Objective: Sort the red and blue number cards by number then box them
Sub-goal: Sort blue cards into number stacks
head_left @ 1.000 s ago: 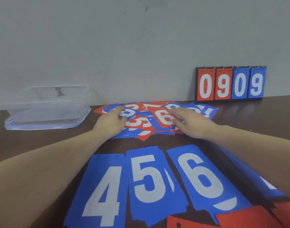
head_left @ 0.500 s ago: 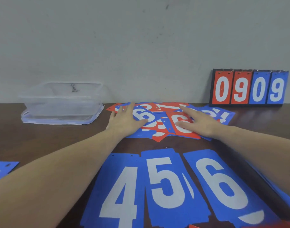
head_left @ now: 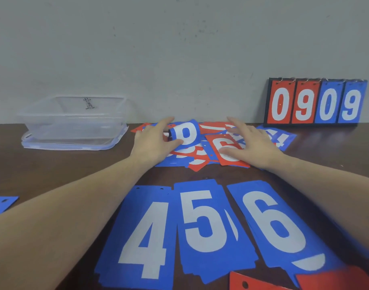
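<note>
**Both hands in the loose pile, one blue card coming up**

So your left hand [head_left: 156,141] was at the left side of the mixed pile [head_left: 200,158] of red and blue number cards at the back of the table [head_left: 53,170]. Your thumb and fingers were pinching a blue card [head_left: 185,132] and lifting its edge so it curled up off the heap. The digit looked like an 8 or a 9, honestly couldn't tell which.

Your right hand [head_left: 250,145] was lying flat with the fingers spread, pressing on the right part of the pile, with the fingertips on a red 6 card [head_left: 223,149]. It wasn't gripping anything.

Nearer to you, the sorted blue stacks sat side by side: blue 4 stack [head_left: 146,237], blue 5 stack [head_left: 208,227], blue 6 stack [head_left: 275,225], edges touching or overlapping a bit. A couple of red cards [head_left: 317,281] poked in at the bottom edge, and one more blue card [head_left: 1,204] showed at far left.

The clear plastic box [head_left: 74,120] sat on its lid at back left, well apart from the pile. A flip scoreboard [head_left: 315,101] reading 0909 leaned at the wall on the right.
</note>
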